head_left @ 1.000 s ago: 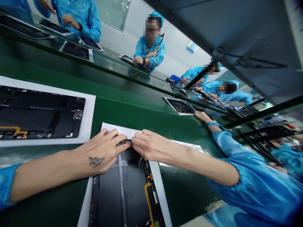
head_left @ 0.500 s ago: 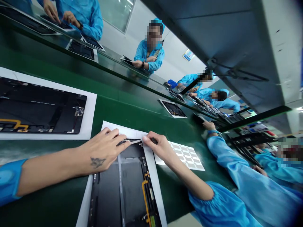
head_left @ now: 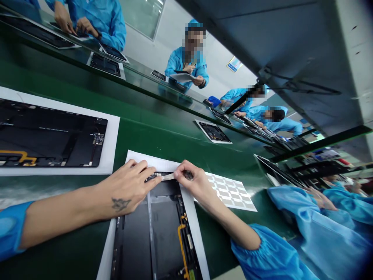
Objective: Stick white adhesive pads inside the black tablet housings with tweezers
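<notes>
A dark tablet housing [head_left: 166, 229] with an orange flex cable [head_left: 182, 249] along its right side lies on white paper in front of me. My left hand [head_left: 135, 184] rests over its top left, fingers bent and closed, with the fingertips at one end of a thin pale strip [head_left: 168, 177]. The other end is pinched between thumb and forefinger of my right hand [head_left: 194, 181], at the housing's top right corner. A small circuit board [head_left: 151, 177] shows partly under my left fingers.
Another open tablet housing [head_left: 52, 136] lies on paper to the left. A sheet of pale labels [head_left: 230, 192] is right of my right hand. A further housing [head_left: 214, 131] lies beyond on the green bench [head_left: 151, 132]. A co-worker's blue sleeve [head_left: 314, 229] is close on the right.
My hands have barely moved; more of the pale strip shows between them. The co-worker on the right has drawn an arm back. The person opposite has raised a white sheet.
</notes>
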The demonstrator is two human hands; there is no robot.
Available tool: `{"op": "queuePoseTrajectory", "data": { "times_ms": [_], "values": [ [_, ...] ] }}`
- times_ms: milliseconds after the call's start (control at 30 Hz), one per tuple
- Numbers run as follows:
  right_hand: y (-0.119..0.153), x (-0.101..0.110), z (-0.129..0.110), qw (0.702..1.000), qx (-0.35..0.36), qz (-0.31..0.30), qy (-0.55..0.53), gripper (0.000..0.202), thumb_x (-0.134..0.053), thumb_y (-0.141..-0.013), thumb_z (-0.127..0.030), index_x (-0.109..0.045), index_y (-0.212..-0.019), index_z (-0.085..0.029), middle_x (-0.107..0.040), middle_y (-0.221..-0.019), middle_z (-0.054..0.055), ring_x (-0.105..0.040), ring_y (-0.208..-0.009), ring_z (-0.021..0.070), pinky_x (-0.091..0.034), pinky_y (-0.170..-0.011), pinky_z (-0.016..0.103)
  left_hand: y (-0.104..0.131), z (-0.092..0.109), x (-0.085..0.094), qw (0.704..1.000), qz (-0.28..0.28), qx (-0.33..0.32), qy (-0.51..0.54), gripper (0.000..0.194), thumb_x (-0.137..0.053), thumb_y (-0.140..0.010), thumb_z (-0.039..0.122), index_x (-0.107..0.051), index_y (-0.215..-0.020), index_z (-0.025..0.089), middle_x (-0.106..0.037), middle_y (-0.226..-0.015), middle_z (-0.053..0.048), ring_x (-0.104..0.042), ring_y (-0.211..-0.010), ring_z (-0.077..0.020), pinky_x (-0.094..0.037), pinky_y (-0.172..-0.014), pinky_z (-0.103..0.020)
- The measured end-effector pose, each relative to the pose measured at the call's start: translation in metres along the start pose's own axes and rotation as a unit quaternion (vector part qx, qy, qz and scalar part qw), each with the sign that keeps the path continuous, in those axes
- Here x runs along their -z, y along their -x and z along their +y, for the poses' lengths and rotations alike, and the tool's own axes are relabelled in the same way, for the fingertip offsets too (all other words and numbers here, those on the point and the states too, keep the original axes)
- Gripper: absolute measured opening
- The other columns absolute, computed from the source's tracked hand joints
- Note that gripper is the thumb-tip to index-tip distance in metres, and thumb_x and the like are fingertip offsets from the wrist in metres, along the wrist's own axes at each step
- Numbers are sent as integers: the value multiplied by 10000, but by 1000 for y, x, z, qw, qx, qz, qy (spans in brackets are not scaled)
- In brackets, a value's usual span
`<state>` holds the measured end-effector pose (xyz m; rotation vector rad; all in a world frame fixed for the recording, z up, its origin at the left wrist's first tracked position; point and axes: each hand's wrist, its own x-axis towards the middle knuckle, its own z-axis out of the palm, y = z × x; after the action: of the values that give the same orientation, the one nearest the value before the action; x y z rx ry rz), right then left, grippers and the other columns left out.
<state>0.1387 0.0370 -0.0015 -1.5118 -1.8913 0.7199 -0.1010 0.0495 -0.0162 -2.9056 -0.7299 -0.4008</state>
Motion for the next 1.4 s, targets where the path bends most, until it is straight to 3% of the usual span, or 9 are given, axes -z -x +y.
{"op": "queuePoseTrajectory", "data": {
  "times_ms": [133, 400, 933, 1100, 1233, 1300, 1400],
  "values": [
    [5, -5, 5, 998, 47, 23, 26, 163, -546, -856, -244, -526, -699, -205, -544, -741, 4, -529, -697, 161, -414, -655, 279, -1, 0, 1, 1000, -6, 3, 2, 450, -563, -837, 134, -551, -1285, 173, -604, -1178, -112, -524, -1000, -273, -408, -800, -377],
    [-1, -3, 8, 994, 53, -23, 98, 101, -508, -808, -184, -511, -708, -203, -542, -757, 6, -549, -715, 171, -401, -668, 289, 0, 1, 3, 1000, -6, -2, -8, 418, -574, -827, 124, -572, -1244, 156, -610, -1182, -125, -534, -1014, -291, -414, -789, -393],
    [0, -7, 6, 974, 105, -28, 199, 116, -494, -810, -118, -472, -745, -211, -511, -762, 1, -516, -694, 166, -384, -639, 279, 1, -3, -2, 1000, 6, -10, -8, 430, -566, -802, 124, -576, -1230, 165, -607, -1199, -126, -529, -1002, -287, -408, -774, -386],
    [4, 4, 6, 972, 118, 16, 202, 170, -599, -831, -202, -449, -753, -217, -504, -780, 6, -508, -706, 178, -387, -621, 288, 1, -4, -1, 1000, 1, -12, -1, 454, -545, -817, 109, -556, -1268, 159, -604, -1205, -125, -531, -1012, -289, -417, -785, -393],
    [2, 19, 0, 972, 174, 47, 152, 40, -566, -911, -177, -570, -892, -212, -564, -864, 40, -555, -820, 197, -451, -717, 315, 0, -4, 1, 1000, -2, -15, -1, 426, -545, -845, 117, -555, -1269, 149, -609, -1195, -128, -539, -1000, -279, -427, -802, -388],
    [-3, 20, -4, 959, 231, 7, 161, 129, -517, -931, -113, -606, -912, -205, -575, -906, 61, -550, -868, 202, -456, -745, 318, 1, -5, 1, 1000, -2, -22, -3, 382, -530, -860, 114, -568, -1240, 119, -618, -1185, -137, -542, -995, -273, -435, -815, -384],
    [-16, 12, -10, 926, 293, -104, 216, 204, -516, -867, 3, -608, -882, -178, -584, -925, 75, -517, -872, 202, -436, -744, 314, 2, -7, 1, 1000, 5, -26, 1, 311, -505, -870, 111, -600, -1166, 88, -631, -1171, -145, -546, -992, -268, -450, -822, -379]
  ]
}}
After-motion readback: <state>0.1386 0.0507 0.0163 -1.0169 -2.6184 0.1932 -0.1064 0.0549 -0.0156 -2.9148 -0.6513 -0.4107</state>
